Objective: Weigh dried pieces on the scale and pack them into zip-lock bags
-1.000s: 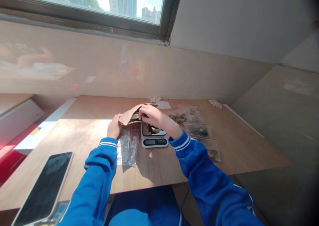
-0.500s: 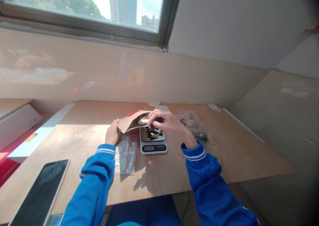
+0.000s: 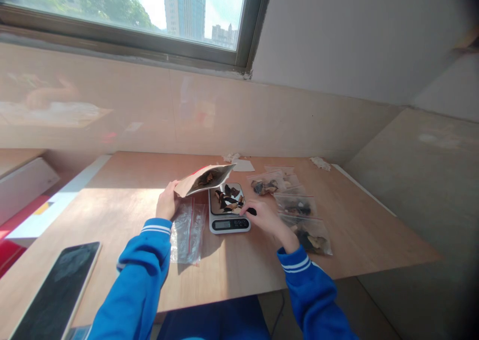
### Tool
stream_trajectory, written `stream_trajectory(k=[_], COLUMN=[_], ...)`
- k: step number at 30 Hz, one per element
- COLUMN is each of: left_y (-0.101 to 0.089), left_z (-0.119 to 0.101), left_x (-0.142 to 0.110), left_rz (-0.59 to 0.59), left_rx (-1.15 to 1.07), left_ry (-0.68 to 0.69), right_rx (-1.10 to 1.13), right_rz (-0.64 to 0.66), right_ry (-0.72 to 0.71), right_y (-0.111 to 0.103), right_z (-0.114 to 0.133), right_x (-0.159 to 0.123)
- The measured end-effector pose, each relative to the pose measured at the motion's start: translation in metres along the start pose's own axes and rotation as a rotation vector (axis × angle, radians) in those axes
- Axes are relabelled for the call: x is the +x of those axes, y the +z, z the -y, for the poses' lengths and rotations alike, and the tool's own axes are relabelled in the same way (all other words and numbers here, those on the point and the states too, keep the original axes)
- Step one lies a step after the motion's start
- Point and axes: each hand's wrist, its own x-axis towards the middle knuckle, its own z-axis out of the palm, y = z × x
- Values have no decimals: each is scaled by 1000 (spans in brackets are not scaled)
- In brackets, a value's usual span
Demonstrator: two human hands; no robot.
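My left hand [image 3: 166,200] grips the bottom of a brown paper pouch [image 3: 204,178], held tilted with its open mouth over a small digital scale [image 3: 227,211]. Dark dried pieces [image 3: 227,199] lie piled on the scale's platform. My right hand [image 3: 262,215] rests just right of the scale, fingers pinched on a small dark piece [image 3: 252,211]. An empty clear zip bag [image 3: 187,226] lies flat on the wooden table [image 3: 112,205] below the pouch.
Three filled clear zip bags [image 3: 299,207] lie in a row right of the scale. A phone [image 3: 56,292] sits at the near left edge. Paper scraps [image 3: 239,163] lie by the wall. A window runs above the wall.
My right hand came out of the pouch mouth and moved down to the right side of the scale. More dark pieces lie on the scale platform.
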Motion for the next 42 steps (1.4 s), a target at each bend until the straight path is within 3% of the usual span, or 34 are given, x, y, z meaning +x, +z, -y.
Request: stream_trajectory(k=[6, 13, 20, 25, 29, 34, 42], left_y=[0, 1, 1, 1, 1, 2, 3], left_z=[1, 2, 3, 2, 2, 3, 8], left_x=[0, 0, 0, 0, 0, 1, 1], left_rz=[-4, -6, -16, -19, -20, -10, -2], left_rx=[-10, -18, -6, -13, -11, -5, -6], left_ry=[18, 43, 61, 62, 59, 63, 60], right_rx=[-86, -36, 2, 145, 363, 477, 493], right_rz=[-69, -114, -299, -383, -436, -360, -173], right_ry=[28, 10, 71, 104, 127, 172, 189], right_y=[8, 4, -5, -2, 0, 5, 18], right_z=[-7, -10, -29, -49, -51, -40, -37], right_x=[6, 7, 2, 1, 5, 18, 64])
